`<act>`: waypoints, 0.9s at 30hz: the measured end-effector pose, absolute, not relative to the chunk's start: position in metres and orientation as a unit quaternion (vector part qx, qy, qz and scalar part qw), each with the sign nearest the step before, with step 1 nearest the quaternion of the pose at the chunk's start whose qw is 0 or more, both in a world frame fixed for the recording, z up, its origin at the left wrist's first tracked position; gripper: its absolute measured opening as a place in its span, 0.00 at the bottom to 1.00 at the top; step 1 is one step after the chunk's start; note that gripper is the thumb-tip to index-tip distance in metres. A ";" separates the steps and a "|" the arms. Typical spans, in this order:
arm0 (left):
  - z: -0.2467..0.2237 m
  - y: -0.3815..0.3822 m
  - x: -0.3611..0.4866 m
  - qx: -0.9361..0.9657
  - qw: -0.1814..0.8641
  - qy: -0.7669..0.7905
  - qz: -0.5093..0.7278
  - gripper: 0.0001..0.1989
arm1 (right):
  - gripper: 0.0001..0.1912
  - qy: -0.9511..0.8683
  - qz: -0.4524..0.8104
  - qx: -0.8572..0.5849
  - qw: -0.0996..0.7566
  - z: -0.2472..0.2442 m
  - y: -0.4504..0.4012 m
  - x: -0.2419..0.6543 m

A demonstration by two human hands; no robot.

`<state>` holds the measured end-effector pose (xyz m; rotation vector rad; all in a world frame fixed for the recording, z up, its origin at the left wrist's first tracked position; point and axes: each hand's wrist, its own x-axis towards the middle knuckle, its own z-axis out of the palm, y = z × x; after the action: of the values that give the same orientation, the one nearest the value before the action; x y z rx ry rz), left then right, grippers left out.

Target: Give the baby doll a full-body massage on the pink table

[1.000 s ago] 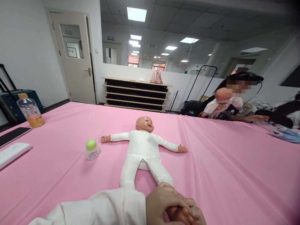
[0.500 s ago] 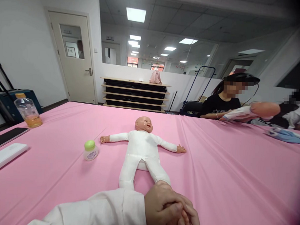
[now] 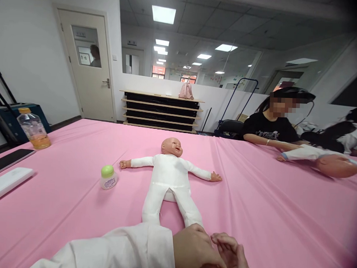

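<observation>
A baby doll with a white cloth body lies on its back on the pink-covered table, arms spread, its head away from me. My left hand, in a white sleeve, is closed around the lower end of the doll's leg on the right; the foot is mostly hidden under it. Just right of it, my right hand shows its palm side with loosely curled fingers, apart from the foot as far as I can see. Its lower part is cut off by the frame. Left of the doll stands a small jar with a green lid.
On the left of the pink cloth are a bottle, a dark phone and a white device. At the far right a person in black handles another doll. Shelves stand behind the table.
My right hand has loosened from the doll's foot and shifted slightly right, its fingers opening. My left hand stays at the leg. The other person's doll has gone lower and right, onto the table.
</observation>
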<state>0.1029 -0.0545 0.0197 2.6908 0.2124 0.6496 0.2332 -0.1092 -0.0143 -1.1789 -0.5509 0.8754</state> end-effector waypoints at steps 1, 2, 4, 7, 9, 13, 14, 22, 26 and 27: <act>0.017 -0.054 0.105 0.964 0.153 0.068 0.206 0.11 | 0.24 -0.256 0.392 -0.545 0.695 -0.014 -0.108 0.234; 0.015 -0.053 0.106 0.974 0.123 0.061 0.182 0.13 | 0.23 -0.265 0.392 -0.553 0.686 -0.015 -0.106 0.234; 0.009 -0.052 0.109 0.986 0.072 0.045 0.145 0.16 | 0.21 -0.285 0.407 -0.557 0.666 -0.018 -0.104 0.234; 0.002 -0.051 0.111 0.990 0.038 0.036 0.132 0.18 | 0.17 -0.315 0.425 -0.562 0.636 -0.026 -0.103 0.233; -0.001 -0.051 0.111 0.989 0.035 0.036 0.139 0.17 | 0.15 -0.339 0.418 -0.575 0.617 -0.030 -0.104 0.233; -0.001 -0.051 0.110 0.988 0.035 0.041 0.143 0.17 | 0.18 -0.385 0.389 -0.604 0.580 -0.035 -0.106 0.238; -0.001 -0.052 0.110 0.988 0.034 0.044 0.142 0.17 | 0.19 -0.393 0.385 -0.606 0.574 -0.035 -0.106 0.239; 0.001 -0.052 0.109 0.988 0.036 0.045 0.144 0.16 | 0.18 -0.416 0.366 -0.605 0.572 -0.033 -0.106 0.237; 0.002 -0.053 0.109 0.988 0.036 0.045 0.142 0.16 | 0.18 -0.417 0.370 -0.607 0.567 -0.031 -0.106 0.236; 0.003 -0.053 0.109 0.988 0.036 0.045 0.141 0.16 | 0.18 -0.417 0.371 -0.607 0.567 -0.031 -0.107 0.236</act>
<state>0.1085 -0.0532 0.0026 3.0362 0.1395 0.4337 0.2358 -0.1066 -0.0308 -1.4260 -0.9799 0.8709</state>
